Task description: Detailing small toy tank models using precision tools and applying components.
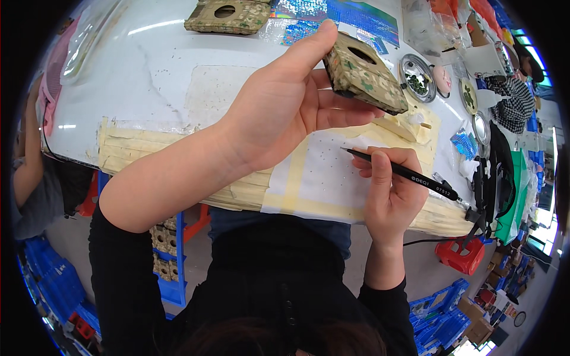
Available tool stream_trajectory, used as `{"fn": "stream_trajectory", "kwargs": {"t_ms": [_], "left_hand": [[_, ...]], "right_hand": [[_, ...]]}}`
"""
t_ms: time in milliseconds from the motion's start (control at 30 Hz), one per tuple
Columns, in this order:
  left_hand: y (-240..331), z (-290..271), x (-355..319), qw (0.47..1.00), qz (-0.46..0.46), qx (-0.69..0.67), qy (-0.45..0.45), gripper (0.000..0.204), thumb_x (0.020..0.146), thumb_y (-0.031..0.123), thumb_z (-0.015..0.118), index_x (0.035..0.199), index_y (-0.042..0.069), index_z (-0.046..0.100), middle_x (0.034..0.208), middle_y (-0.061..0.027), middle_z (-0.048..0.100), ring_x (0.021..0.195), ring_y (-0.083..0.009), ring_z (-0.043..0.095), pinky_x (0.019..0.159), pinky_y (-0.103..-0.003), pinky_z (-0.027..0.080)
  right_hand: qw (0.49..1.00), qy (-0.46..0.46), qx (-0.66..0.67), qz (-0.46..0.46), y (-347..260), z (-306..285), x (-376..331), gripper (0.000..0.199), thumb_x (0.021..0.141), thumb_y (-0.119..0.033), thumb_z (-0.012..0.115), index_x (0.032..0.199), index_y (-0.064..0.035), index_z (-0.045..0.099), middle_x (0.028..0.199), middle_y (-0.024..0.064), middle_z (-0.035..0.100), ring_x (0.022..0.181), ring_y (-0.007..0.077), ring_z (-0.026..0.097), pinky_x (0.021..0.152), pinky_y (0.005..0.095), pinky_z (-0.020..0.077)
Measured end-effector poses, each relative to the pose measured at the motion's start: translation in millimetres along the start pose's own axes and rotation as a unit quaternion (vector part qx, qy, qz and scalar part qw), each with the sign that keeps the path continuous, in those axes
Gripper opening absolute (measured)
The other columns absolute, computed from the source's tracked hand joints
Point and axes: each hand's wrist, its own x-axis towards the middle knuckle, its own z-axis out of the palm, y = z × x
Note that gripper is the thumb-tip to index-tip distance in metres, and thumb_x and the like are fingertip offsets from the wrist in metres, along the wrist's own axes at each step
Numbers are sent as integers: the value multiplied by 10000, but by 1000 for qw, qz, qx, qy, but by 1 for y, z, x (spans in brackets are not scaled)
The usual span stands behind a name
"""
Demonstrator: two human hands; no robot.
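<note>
Mottled block, left grip; slim black pen

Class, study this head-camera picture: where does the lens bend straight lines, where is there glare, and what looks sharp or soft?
Head view: the table edge curves toward the black rim; bright streaks of glare lie on its white top; the left hand, the patterned block it holds, and the right hand with its black pen are sharp; clutter at the far right looks squeezed and soft.

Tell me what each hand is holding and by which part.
The left hand grips a green patterned block with a round hole by its near end, thumb on top. The right hand holds a black pen-like tool around its middle, tip pointing left.
</note>
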Motion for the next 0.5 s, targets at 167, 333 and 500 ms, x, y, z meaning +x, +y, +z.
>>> {"fn": "stream_trajectory", "kwargs": {"t_ms": [167,333,500], "left_hand": [[1,8,-4,999,19,31,29,486,947,443,384,1168,21,479,1076,-141,592,933,-232,623,860,-335,506],[4,26,-12,997,35,45,55,478,948,435,387,1165,19,478,1073,-142,592,941,-230,619,861,-342,506],[11,21,-5,998,-38,-8,43,469,949,425,391,1163,17,477,1073,-141,590,942,-232,617,861,-348,507]], "right_hand": [[1000,5,-8,14,-1,0,-1,184,926,-117,515,884,60,543,765,126,634,670,149,631,600,219,486],[1000,1,-13,14,-1,0,0,187,925,-119,517,880,60,546,759,124,635,670,144,628,605,219,485],[1000,-3,-13,10,-1,-1,0,189,927,-121,514,885,61,544,761,126,635,676,144,627,609,219,484]]}}
